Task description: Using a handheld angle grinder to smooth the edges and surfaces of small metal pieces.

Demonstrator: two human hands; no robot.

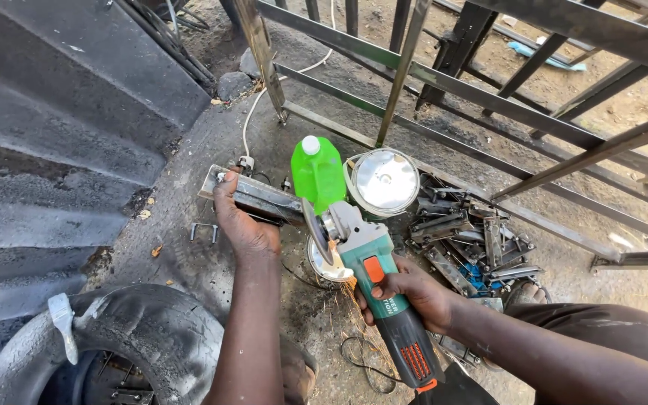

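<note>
Head view, looking down on a concrete floor (pixel 211 142) in an outdoor metal-working spot.

Hands: well apart, each clamped on its own thing. Left hand (pixel 245 225) pressed over a steel bar (pixel 253 196), pinning it to the floor. Right hand (pixel 408 291) wrapped round the body of a green grinder (pixel 373 289), orange switch on top, black tail with orange vents pointing back toward the person.

Work in hand: judged to be cutting or grinding the bar's right end. The disc (pixel 315 231) stands on edge at that end, just beside the left hand; a few sparks (pixel 348 289) fall below the grinder head. Whether the disc touches the steel cannot be told. Continuing seems to call for a steady hold on the bar and left fingers kept clear of the disc.

Packages and labels:
- Jug (pixel 318 174), bright green plastic, flat-sided, white screw cap, upright behind the bar; no label visible on this face.
- Tin (pixel 384 180), round, shiny silver lid, just right of the jug.
- Second round tin (pixel 328 264), smaller, partly hidden under the grinder.
- White lettering on the grinder's body, near the right hand.

Rest: heap of small steel pieces (pixel 466 244) right of the tin; tyre (pixel 133 334) at lower left; steel frame (pixel 481 94) behind; white cable (pixel 253 112) running to the bar's far end.
</note>
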